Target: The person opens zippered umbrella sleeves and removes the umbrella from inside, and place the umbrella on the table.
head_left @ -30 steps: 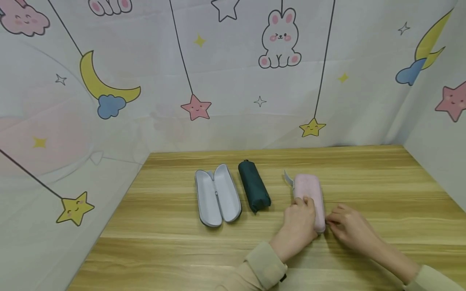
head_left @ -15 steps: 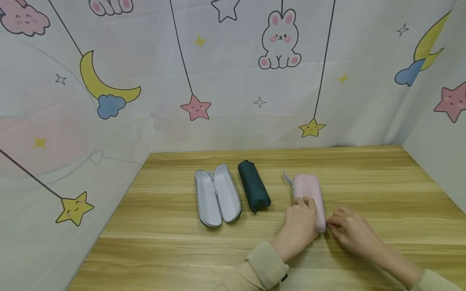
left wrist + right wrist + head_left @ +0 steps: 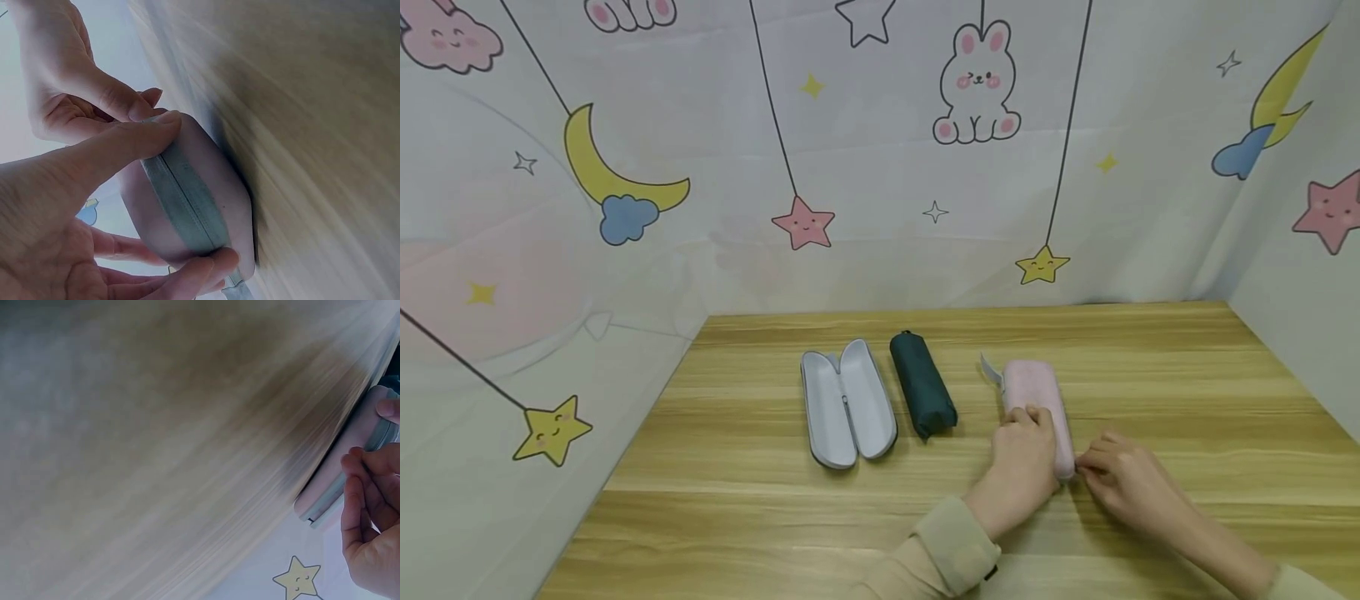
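A pink zippered case (image 3: 1034,382) with a grey zipper band (image 3: 187,200) lies on the table, a short grey strap (image 3: 991,370) at its far left corner. My left hand (image 3: 1024,454) grips the case across its near half, thumb and fingers on opposite ends of the band in the left wrist view. At the near right corner, my right hand (image 3: 1123,479) pinches at the zipper with thumb and forefinger; its pull is mostly hidden by the fingertips. The visible band's two edges meet along a seam in the left wrist view.
Left of the pink case lies a dark green folded umbrella in its sleeve (image 3: 922,383). Further left, a case with a pale grey lining (image 3: 831,412) lies spread open. Wood-grain table (image 3: 737,533) extends to a printed cloth backdrop (image 3: 880,167) behind.
Both hands have shifted slightly right and toward the near edge. The near end of the pink case has swung a little right. The umbrella and the grey-lined case stay put.
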`<act>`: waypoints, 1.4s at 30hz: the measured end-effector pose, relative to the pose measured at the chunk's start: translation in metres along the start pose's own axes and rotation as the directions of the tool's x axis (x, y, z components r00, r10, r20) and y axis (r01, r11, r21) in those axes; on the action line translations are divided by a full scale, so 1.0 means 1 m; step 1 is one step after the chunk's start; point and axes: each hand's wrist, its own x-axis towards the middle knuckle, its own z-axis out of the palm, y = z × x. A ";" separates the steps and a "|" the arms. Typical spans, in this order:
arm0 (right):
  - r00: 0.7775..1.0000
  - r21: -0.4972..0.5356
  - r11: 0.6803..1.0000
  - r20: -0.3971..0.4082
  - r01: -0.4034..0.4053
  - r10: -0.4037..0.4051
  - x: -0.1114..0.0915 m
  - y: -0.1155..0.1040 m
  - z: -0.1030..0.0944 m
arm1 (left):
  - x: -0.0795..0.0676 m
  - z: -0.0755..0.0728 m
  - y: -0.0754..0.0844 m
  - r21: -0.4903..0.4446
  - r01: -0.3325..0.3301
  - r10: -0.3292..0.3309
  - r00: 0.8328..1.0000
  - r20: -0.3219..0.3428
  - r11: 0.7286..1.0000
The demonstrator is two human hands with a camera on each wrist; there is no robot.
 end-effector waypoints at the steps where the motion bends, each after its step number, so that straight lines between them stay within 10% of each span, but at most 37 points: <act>1: 1.000 -0.005 1.000 0.002 -0.004 0.004 0.000 0.000 0.000 | 0.000 0.000 0.001 0.001 0.003 -0.003 1.000 0.002 1.000; 42: 0.998 -0.018 0.997 0.006 -0.070 0.070 -0.011 -0.007 -0.010 | 0.007 -0.003 0.017 0.041 0.047 -0.047 0.999 0.013 0.998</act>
